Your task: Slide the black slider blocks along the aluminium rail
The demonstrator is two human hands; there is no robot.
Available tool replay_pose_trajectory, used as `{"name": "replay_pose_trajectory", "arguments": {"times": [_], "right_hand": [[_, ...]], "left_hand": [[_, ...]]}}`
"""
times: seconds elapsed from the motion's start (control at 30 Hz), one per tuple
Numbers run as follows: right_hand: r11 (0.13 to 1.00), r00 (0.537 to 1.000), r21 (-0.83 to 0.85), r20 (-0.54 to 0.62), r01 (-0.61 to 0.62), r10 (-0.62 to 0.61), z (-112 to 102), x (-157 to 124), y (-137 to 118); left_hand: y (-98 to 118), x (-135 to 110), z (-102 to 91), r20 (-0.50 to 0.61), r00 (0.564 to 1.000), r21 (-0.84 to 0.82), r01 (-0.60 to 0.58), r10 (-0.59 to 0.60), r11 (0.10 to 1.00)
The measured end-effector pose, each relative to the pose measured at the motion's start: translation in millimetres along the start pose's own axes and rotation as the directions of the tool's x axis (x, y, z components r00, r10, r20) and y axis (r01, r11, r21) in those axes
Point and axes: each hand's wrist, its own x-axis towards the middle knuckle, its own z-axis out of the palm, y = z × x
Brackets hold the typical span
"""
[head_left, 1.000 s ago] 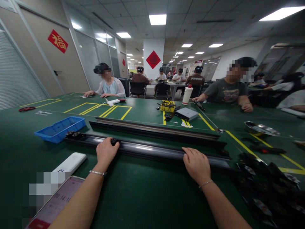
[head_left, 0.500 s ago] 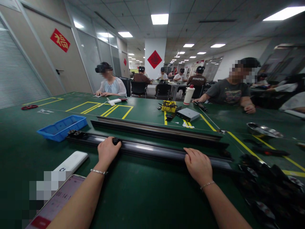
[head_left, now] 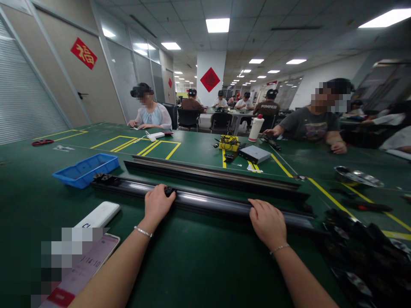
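Observation:
A long black rail point(head_left: 205, 201) with a glossy channel lies across the table in front of me. My left hand point(head_left: 158, 205) is closed around a small black part point(head_left: 169, 191) that sits in the channel, left of the middle. Much of that part is hidden by my fingers. Farther right, my right hand point(head_left: 268, 223) grips the near edge of the same rail, its fingers over the top. Similar small black pieces point(head_left: 103, 178) rest at the rail's left end. Behind it, parallel, lies a second black rail point(head_left: 212, 174).
A blue tray point(head_left: 86, 170) stands by the rail's left end. Nearer me are a white box-shaped object point(head_left: 100, 214) and a phone point(head_left: 96, 256). Many black parts point(head_left: 362, 256) are heaped at right, near a metal bowl point(head_left: 358, 176). Two people sit across the green table point(head_left: 199, 265).
My left hand has slid to the right along the rail with the small black part. My right hand has stayed in place on the rail.

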Motion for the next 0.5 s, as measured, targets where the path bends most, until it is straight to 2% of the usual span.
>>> {"name": "replay_pose_trajectory", "arguments": {"times": [0.13, 0.5], "right_hand": [[1.000, 1.000, 0.008, -0.008, 0.013, -0.013, -0.6, -0.3, -0.2], [1.000, 1.000, 0.026, -0.023, 0.013, -0.013, -0.3, -0.5, -0.8]], "left_hand": [[4.3, -2.4, 0.5, 0.002, 1.000, 0.001, -0.020, 0.020, 1.000], [-0.3, -3.9, 6.4, -0.047, 0.996, 0.038, -0.067, 0.069, 0.997]]}}
